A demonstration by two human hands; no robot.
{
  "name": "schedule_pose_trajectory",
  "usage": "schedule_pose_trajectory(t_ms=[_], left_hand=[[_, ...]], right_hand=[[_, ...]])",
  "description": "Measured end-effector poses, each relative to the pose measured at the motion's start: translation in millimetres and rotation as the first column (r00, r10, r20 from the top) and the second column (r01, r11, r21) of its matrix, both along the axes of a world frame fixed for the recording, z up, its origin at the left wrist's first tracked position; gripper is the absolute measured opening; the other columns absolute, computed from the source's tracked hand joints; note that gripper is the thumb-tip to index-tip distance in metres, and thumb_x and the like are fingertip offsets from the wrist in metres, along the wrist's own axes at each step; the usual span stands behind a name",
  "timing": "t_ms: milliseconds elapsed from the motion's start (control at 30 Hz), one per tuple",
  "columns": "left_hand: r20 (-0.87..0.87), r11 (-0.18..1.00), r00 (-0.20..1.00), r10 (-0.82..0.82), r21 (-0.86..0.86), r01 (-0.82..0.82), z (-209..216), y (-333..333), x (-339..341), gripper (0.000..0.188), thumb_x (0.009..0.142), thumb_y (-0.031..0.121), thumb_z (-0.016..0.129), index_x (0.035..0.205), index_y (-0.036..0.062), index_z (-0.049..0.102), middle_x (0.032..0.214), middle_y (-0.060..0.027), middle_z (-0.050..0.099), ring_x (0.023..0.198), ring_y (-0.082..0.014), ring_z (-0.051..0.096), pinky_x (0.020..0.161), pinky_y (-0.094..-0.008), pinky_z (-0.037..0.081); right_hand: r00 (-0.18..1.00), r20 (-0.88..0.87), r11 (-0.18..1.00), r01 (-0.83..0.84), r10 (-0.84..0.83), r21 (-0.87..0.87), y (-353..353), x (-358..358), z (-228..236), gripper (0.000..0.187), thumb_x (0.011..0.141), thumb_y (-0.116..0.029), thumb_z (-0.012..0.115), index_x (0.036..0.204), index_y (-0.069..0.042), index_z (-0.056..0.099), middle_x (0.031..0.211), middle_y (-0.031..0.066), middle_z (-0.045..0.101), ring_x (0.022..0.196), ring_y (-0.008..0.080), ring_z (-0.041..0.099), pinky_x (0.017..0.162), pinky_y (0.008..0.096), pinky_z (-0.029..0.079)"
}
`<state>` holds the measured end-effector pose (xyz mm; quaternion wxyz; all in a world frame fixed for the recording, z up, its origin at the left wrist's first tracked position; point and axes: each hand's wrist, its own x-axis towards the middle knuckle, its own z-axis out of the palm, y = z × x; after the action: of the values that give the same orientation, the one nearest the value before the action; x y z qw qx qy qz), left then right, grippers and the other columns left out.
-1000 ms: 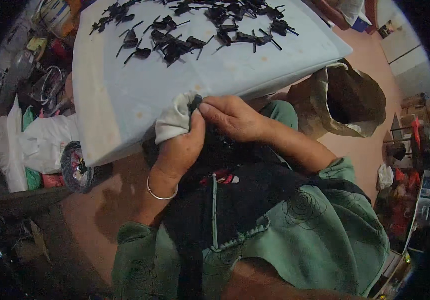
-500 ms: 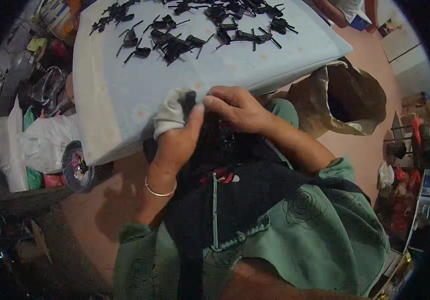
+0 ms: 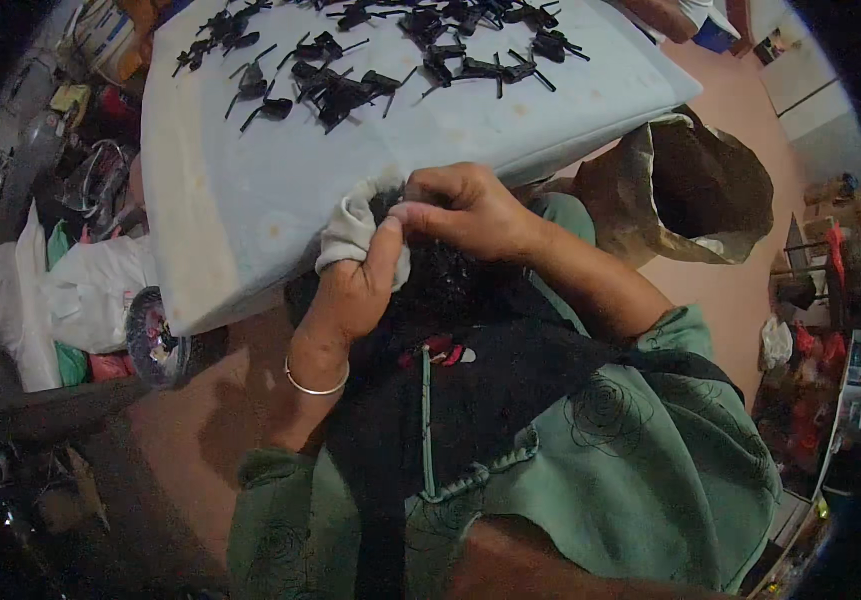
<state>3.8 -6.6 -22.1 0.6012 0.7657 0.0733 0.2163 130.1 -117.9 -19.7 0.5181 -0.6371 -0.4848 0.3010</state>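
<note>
Together, both hands worked a small black piece at the counter's near edge.
Left hand (image 3: 355,290) gripped a pale cloth (image 3: 348,228); right hand (image 3: 465,208) fingers pinched the black piece (image 3: 387,206) against it, beside the pale blue counter (image 3: 250,190).

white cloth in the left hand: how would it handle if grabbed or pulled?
Probably floppy: the white cloth bunches and folds inside the left hand. Likely light, since a thumb-and-finger grip keeps it up. Probably not slippery; it looks like matte fabric, pinched with the right hand beside it.
</note>
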Motion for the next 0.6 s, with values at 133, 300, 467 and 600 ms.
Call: schedule_pose_trajectory(t_ms=[133,300,467,600], left_hand=[[0.022,1.000,1.000,0.013,0.020,-0.014,0.3,0.9,1.8,0.028,0.081,0.003,0.044,0.109,0.0000,0.044,0.087,-0.0048,0.050,0.074,-0.0085,0.046,0.066,-0.0220,0.041],[-0.044,0.992,0.993,0.111,0.065,-0.108,-14.1,-1.2,3.5,0.027,0.079,0.003,0.043,0.106,-0.0044,0.044,0.092,-0.0131,0.053,0.083,-0.0232,0.052,0.074,-0.0305,0.042],[0.160,0.874,0.974,0.159,0.435,-0.215,-19.6,-7.5,5.8,0.022,0.077,0.003,0.045,0.097,-0.0056,0.047,0.088,-0.0212,0.054,0.081,-0.0366,0.053,0.074,-0.0378,0.042],[0.052,0.866,0.996,0.069,0.492,-0.085,-6.3,-6.0,4.6,0.015,0.077,0.006,0.049,0.089,-0.0025,0.053,0.080,-0.0199,0.056,0.075,-0.0365,0.053,0.067,-0.0405,0.043]], right_hand=[[0.987,0.161,0.999,0.011,-0.003,-0.053,-3.0,-4.1,5.1,0.026,0.088,-0.022,0.048,0.076,0.001,0.051,0.060,0.0013,0.046,0.060,0.0085,0.039,0.055,0.0263,0.037],[0.978,0.199,0.997,-0.044,0.057,-0.069,0.8,-8.0,11.5,0.028,0.090,-0.022,0.043,0.076,0.001,0.049,0.059,0.0012,0.042,0.061,0.0080,0.036,0.054,0.0270,0.037],[0.997,0.072,0.997,0.028,-0.023,-0.067,3.1,-16.4,-4.3,0.028,0.091,-0.021,0.042,0.076,0.001,0.049,0.059,0.0013,0.041,0.062,0.0074,0.036,0.054,0.0273,0.037],[0.992,0.122,0.997,0.033,-0.025,-0.068,-2.5,-4.5,-6.6,0.025,0.090,-0.021,0.044,0.077,0.000,0.051,0.061,-0.0007,0.044,0.061,0.0068,0.038,0.054,0.0255,0.038]])
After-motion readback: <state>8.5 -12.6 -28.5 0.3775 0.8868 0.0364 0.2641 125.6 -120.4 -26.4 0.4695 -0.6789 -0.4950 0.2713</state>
